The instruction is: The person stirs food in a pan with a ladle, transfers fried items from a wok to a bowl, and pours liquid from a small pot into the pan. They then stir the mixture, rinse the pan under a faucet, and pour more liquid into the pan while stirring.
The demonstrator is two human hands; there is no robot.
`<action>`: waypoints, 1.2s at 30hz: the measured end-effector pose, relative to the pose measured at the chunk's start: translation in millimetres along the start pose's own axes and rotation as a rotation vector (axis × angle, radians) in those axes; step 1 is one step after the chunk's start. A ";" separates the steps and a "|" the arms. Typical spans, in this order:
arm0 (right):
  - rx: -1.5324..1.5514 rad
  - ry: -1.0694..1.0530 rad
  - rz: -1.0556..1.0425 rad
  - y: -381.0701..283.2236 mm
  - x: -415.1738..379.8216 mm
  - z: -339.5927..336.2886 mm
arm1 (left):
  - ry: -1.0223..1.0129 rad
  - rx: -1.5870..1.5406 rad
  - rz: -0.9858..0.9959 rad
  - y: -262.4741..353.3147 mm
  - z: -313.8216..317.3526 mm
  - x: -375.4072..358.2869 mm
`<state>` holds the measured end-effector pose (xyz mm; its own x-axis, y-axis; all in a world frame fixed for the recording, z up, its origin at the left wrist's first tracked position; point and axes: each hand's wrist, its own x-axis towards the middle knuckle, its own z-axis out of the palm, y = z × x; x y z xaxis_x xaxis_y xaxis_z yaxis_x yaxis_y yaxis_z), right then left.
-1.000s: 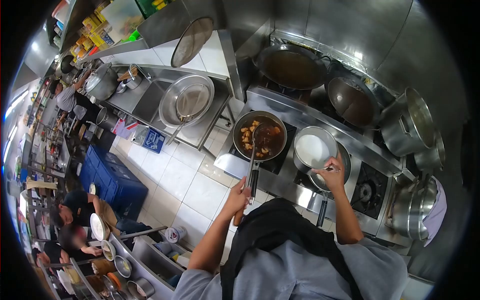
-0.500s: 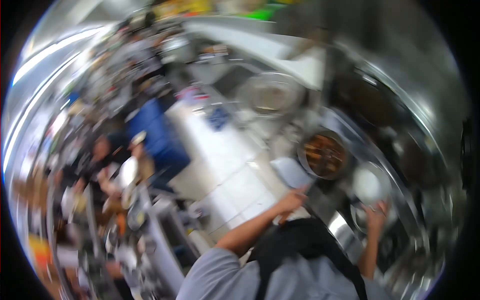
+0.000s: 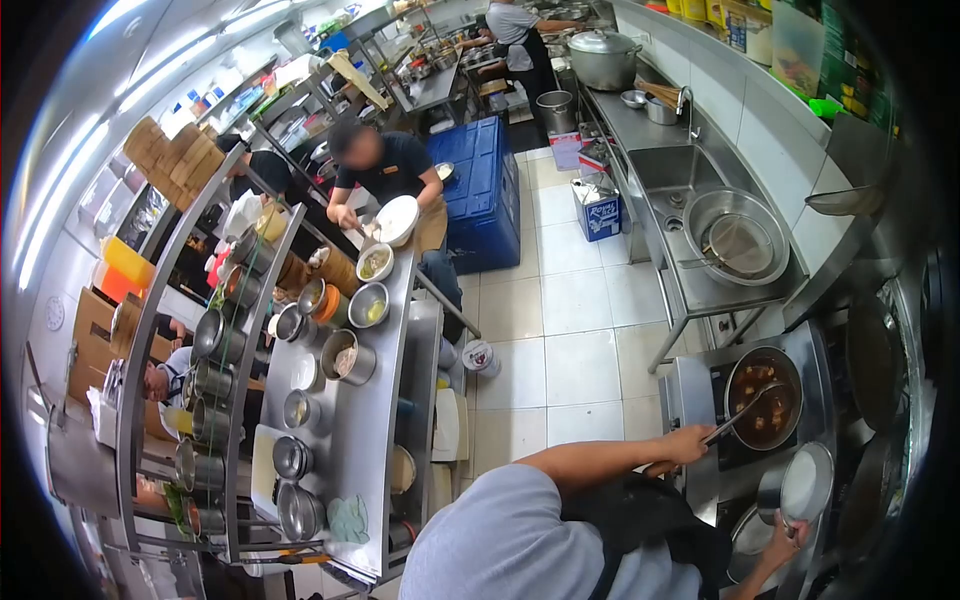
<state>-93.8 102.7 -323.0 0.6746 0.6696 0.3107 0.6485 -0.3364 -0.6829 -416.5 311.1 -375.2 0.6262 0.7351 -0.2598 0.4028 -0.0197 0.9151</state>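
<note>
My left hand [image 3: 685, 447] is closed around the handle of a long ladle [image 3: 724, 427]. Its far end dips into a pot of brown sauce with pale chunks [image 3: 765, 398] on the stove. Lower down, my right hand [image 3: 786, 543] grips the handle of a metal saucepan [image 3: 771, 490]. White contents [image 3: 800, 482] show in the saucepan, which is tilted close beside the sauce pot. Another round metal pot [image 3: 748, 540] sits below it, partly hidden by the saucepan and my right hand.
A steel counter with a sink [image 3: 680, 168] and a large strainer bowl [image 3: 738, 237] stands beyond the stove. Left is a prep table [image 3: 385, 400] with bowls. A co-worker [image 3: 385, 165] holds a white plate [image 3: 397, 221] near a blue chest [image 3: 478, 195]. Another person [image 3: 522, 45] stands farther back.
The camera view has swung and sharpened, so the whole scene sits differently in the frame. The ladle in my left hand now shows clearly; earlier blur hid it.
</note>
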 end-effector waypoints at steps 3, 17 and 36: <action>-0.082 -0.063 0.055 -10.0 1.7 -4.2 | -0.071 0.052 0.058 -33.2 -23.3 -12.4; 0.510 0.094 0.072 -68.1 -19.7 -3.5 | -0.207 -0.111 -0.185 25.0 -29.1 -2.8; 0.543 0.215 0.093 -44.8 -47.0 -23.8 | -0.307 -0.105 -0.300 32.0 -78.7 -27.9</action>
<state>-146.2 70.6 -291.3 0.8133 0.4849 0.3214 0.3478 0.0377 -0.9368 -473.6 343.3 -314.4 0.6676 0.4622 -0.5837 0.5368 0.2445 0.8075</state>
